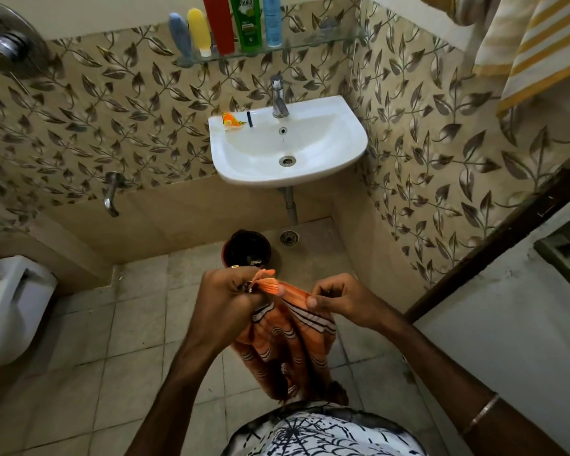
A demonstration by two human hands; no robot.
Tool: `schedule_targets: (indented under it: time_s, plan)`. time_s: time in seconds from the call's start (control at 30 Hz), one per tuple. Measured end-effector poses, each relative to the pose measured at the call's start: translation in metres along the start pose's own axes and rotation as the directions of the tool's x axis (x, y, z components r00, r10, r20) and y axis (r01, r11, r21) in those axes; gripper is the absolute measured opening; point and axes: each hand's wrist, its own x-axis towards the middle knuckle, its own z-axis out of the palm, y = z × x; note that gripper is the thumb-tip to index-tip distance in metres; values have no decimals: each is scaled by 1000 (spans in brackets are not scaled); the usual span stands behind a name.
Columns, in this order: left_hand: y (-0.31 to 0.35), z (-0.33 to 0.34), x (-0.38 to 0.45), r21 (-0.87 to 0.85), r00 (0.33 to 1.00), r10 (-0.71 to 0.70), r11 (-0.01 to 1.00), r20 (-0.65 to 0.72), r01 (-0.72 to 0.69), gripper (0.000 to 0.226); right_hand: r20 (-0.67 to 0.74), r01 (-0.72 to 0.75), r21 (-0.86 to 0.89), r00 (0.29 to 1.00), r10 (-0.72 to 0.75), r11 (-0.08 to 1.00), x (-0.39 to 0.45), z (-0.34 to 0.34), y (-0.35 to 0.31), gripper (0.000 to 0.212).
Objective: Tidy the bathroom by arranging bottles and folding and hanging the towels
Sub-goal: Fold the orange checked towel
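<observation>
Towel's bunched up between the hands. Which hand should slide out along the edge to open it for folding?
Right, probably. The left hand already grips the orange striped towel by its tasselled corner, a firm anchor. The right hand only pinches the top edge lightly, so it can slide outward.

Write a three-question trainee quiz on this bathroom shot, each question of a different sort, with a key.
1. True or false: both hands grip the orange striped towel.
2. Multiple choice: the bottles stand on A) the sink rim, B) the glass shelf, C) the floor.
3. Fill in: the yellow striped towel hangs at the upper ____ of the view.

Key:
1. True: the left hand bunches its fringed end and the right hand pinches its edge.
2. B.
3. Right.
</observation>
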Motion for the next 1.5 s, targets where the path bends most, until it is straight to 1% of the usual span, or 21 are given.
schedule_targets:
  time_s: [0.1, 0.17, 0.27, 0.33, 0.37, 0.4, 0.47, 0.53, 0.57, 0.7, 0.73, 0.8, 0.9, 0.93, 1.0, 1.1, 1.23, 1.3, 1.37, 1.43, 1.5]
  plan:
    - [2, -16, 0, -25, 998, -24, 999, -52, 22, 14, -43, -45, 26, 998, 46, 999, -2, -5, 13, 45]
    - [-1, -24, 1, -4, 996, -46, 999, -73, 46, 13, -59, -43, 21, 997, 44, 999, -2, -5, 14, 40]
    - [-9, -29, 1, 164, 994, -41, 985, -97, 56, 12, -81, 2, 26, 997, 0, 1000, 0, -1, 7, 33]
    - [-11, -29, -1, 313, 996, -12, 949, -90, 40, 32, -87, 33, 53, 996, -28, 998, 1, 3, 0, 36]
    - [-12, -28, -2, 379, 998, 19, 925, -65, 7, 48, -72, 44, 52, 997, -40, 998, 1, 5, -4, 38]
    - [-10, -24, -4, 411, 998, 62, 910, -15, -50, 61, -52, 49, 40, 998, -47, 998, 1, 7, -10, 33]
    - [-5, -12, -9, 332, 987, 97, 934, 129, -135, 71, -11, 64, -3, 998, -64, 998, 2, 12, -21, 21]
    - [1, 0, -11, 207, 966, 53, 972, 255, -108, 66, 16, 89, -27, 996, -88, 996, 5, 17, -29, 19]
    - [2, 4, -10, 167, 958, 41, 982, 285, -92, 60, 17, 97, -20, 995, -96, 995, 5, 19, -34, 15]
    - [-1, 5, -8, 160, 972, 29, 985, 232, -67, 9, -17, 106, -15, 994, -106, 994, 4, 18, -42, 11]
    - [-1, 4, -7, 150, 977, 31, 987, 210, -64, 6, -10, 97, -18, 995, -97, 995, 4, 16, -40, 10]
    - [-3, 2, -6, 145, 983, 48, 987, 175, -73, 9, 21, 79, -40, 997, -78, 996, 3, 12, -31, 20]
    - [-4, -1, -4, 191, 985, 107, 973, 135, -132, 14, 63, 1, -75, 998, 3, 997, 0, 8, -13, 48]
    - [-4, -3, -4, 183, 987, 110, 974, 119, -130, 15, 74, -29, -80, 997, 35, 996, -2, 7, -7, 56]
    - [-4, -10, -4, 134, 994, 70, 988, 79, -80, 17, 74, -67, -76, 995, 73, 995, -5, 5, 5, 61]
    - [-6, -24, -4, 84, 1000, -4, 996, 10, 3, 17, 9, -87, -31, 996, 87, 996, -9, 3, 14, 56]
    - [-14, -31, -3, 191, 998, -67, 980, 20, 62, 14, -59, -24, 21, 998, 25, 1000, -8, 7, 8, 26]
    - [-16, -24, -5, 273, 996, -84, 960, 41, 70, 29, -64, 19, 24, 998, -17, 1000, -6, 10, 1, 24]
    - [-17, -15, -9, 302, 993, -83, 952, 87, 53, 55, -64, 45, 15, 997, -44, 999, -4, 13, -6, 21]
    - [-17, -4, -12, 243, 982, -51, 970, 181, 5, 71, -52, 76, -14, 996, -77, 997, 0, 15, -10, 27]
    - [-15, 7, -14, 174, 958, -45, 985, 285, -5, 71, -18, 106, -40, 994, -106, 994, 2, 18, -15, 26]
